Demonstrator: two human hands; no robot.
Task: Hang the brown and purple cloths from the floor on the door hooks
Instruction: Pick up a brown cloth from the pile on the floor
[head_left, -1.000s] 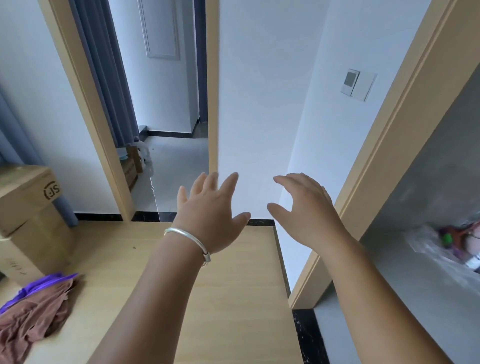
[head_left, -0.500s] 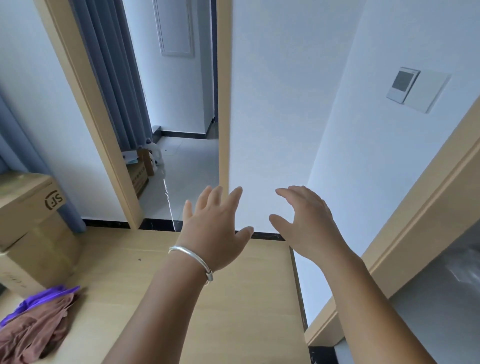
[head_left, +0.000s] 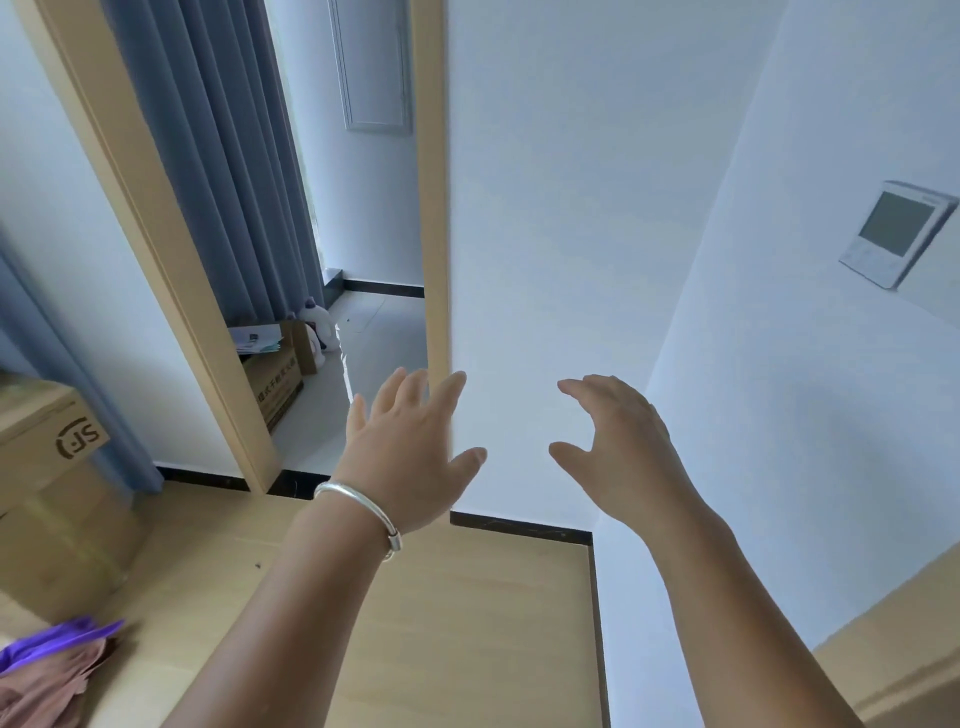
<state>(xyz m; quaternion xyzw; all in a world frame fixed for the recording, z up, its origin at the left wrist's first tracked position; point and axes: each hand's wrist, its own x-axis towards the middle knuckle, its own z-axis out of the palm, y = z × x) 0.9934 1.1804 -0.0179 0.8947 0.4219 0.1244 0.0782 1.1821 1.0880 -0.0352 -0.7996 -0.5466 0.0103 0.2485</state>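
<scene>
**Cloths on the floor, both hands free**

Cloths lie bunched at the near left corner of the wooden floor (head_left: 467, 623): the purple cloth (head_left: 57, 636) spread along the top of the heap, the brown cloth (head_left: 47, 686) crumpled under and beside it, both partly cut off by the frame edge and just in front of a cardboard box (head_left: 57, 499); neither is held. The left hand (head_left: 410, 457), a silver bangle (head_left: 363, 512) on its wrist, is raised with fingers spread and grasps nothing; the right hand (head_left: 618, 457) hovers beside it, fingers loosely bent, also released. Both point toward the far white wall (head_left: 545, 234) and doorway (head_left: 374, 364); no hooks show here, so I cannot tell where they are. The step in hand looks like reaching for the cloths; it would go best by turning down and left, separating the two pieces, and gripping each near an edge, not by the bunch, so that it will drape over a hook.
</scene>
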